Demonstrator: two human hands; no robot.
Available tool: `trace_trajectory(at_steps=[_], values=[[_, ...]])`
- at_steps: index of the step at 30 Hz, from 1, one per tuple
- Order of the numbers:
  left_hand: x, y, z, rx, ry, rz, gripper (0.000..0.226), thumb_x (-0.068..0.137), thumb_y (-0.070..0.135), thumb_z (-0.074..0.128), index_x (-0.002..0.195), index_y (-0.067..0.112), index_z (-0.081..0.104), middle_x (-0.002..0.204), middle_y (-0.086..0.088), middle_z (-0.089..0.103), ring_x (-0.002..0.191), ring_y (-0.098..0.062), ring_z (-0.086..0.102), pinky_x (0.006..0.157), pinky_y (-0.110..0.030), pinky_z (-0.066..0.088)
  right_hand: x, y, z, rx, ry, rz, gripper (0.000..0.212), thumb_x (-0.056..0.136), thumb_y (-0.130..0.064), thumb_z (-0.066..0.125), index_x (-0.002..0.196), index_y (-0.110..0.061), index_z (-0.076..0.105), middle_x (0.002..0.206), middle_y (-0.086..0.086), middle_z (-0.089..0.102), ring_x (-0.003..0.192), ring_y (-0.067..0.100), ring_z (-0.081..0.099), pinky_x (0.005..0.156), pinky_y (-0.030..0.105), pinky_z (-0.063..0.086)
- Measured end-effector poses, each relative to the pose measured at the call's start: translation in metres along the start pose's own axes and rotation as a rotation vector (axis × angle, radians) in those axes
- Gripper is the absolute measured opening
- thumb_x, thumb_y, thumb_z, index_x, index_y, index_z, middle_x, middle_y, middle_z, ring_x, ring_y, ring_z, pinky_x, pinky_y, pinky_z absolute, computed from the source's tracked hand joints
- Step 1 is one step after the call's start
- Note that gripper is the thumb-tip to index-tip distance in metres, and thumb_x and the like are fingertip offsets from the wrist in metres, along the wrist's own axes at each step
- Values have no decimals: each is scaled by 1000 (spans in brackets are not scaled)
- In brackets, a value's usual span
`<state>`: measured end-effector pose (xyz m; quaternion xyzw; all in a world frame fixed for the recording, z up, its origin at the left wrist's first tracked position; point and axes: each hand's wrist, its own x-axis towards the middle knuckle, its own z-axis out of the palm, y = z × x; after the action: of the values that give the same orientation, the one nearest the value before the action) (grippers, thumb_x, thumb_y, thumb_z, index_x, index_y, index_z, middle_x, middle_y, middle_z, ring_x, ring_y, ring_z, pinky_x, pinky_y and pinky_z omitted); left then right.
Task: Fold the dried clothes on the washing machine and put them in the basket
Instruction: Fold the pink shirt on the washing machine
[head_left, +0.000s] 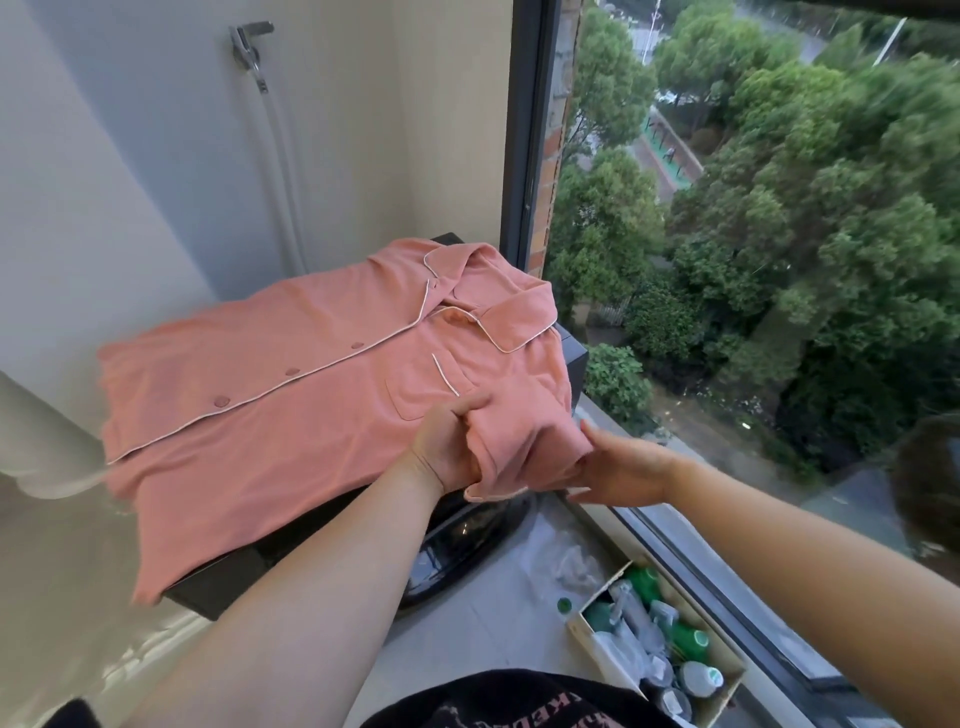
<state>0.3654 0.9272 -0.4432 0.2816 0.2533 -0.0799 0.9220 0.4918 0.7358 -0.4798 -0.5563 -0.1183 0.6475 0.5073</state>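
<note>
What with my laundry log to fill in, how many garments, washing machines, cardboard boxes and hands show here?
Garments: 1, the pink shirt
Appliances: 1, the washing machine
Containers: 1, the cardboard box
Hands: 2, the left hand and the right hand, both holding the shirt's sleeve
Total: 5

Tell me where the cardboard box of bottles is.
Head view, lower right: the cardboard box sits on the floor beside the window, just right of the washing machine.
</note>
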Motion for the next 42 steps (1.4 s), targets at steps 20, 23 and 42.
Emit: trace_trajectory(at_steps=[20,23,42], values=[[-18,36,-37,1691,614,847,21,81,33,42,65,20,42,64,4,48,64,-22,47,58,-30,33,5,-111,67,151,429,-235,24,93,-14,46,75,-4,58,54,6,64,47,18,63,59,28,52],[-25,21,-37,1778,486,1202,25,81,37,41,66,17,45,65,7,43,59,-18,43,54,-27,31,8,-125,80,175,465,-232,28,94,-14,40,84,-1,62,62,10,70,54,20,68,68,35,51],[-14,19,-2,1361,772,736,23,78,2,48,62,15,39,69,-1,50,71,-26,47,59,-30,30,20,-133,107,67,482,-208,32,100,-14,33,98,2,61,83,12,68,76,21,68,82,37,51]])
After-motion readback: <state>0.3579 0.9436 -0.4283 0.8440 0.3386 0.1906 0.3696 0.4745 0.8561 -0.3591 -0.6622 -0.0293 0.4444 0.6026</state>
